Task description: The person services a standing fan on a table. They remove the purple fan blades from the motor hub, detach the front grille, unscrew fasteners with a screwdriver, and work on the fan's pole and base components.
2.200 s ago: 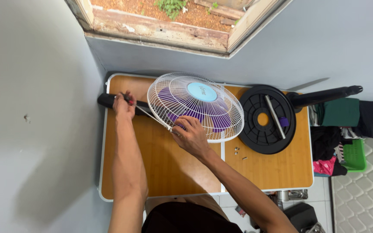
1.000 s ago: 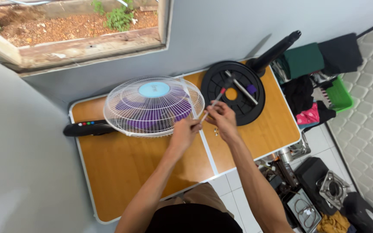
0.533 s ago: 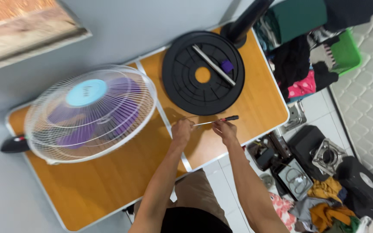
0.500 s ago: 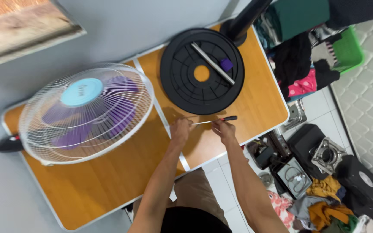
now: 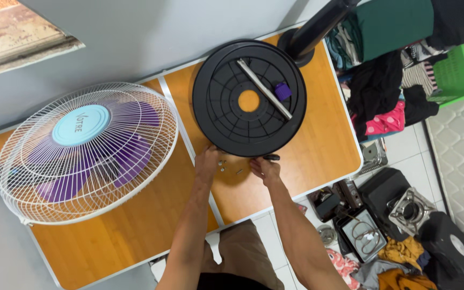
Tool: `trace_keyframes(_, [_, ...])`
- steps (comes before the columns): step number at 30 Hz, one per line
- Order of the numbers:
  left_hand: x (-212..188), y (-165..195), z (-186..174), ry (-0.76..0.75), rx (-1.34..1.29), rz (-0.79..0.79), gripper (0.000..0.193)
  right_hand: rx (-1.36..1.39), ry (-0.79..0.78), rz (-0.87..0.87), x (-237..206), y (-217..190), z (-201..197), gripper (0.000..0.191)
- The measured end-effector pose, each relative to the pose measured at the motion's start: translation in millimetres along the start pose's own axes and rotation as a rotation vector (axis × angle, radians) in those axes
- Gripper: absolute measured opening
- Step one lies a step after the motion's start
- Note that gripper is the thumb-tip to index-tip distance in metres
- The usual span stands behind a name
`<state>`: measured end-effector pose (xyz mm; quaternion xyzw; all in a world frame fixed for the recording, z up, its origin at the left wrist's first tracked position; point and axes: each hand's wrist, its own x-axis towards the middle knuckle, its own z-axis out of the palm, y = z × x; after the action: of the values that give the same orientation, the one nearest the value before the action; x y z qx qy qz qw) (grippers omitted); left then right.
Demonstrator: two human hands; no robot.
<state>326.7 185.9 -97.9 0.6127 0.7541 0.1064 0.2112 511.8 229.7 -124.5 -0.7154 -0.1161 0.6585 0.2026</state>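
While the wooden tabletop (image 5: 307, 134) carries a white-caged fan head (image 5: 87, 153) with purple blades at the left, a round black fan base (image 5: 249, 99) lies upside down at the right. Just below its near rim, the left hand (image 5: 208, 161) rests with fingers bent toward small loose screws (image 5: 223, 165) lying between both hands. The right hand (image 5: 264, 167) has its fingers clenched around a dark-handled screwdriver (image 5: 270, 157), touching the base's edge.
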Motion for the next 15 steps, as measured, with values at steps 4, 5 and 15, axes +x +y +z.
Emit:
trace_keyframes(4, [1, -5, 12, 0.048, 0.079, 0.041, 0.027, -0.018, -0.025, -0.037, 5, 1, -1, 0.025])
trace_keyframes(5, [1, -5, 14, 0.011, 0.109, 0.022, 0.024, -0.036, -0.031, -0.059, 5, 2, -4, 0.025])
trace_keyframes(15, [1, -7, -1, 0.063, -0.111, -0.163, 0.012, -0.771, -0.104, -0.425, -8, -32, -30, 0.020])
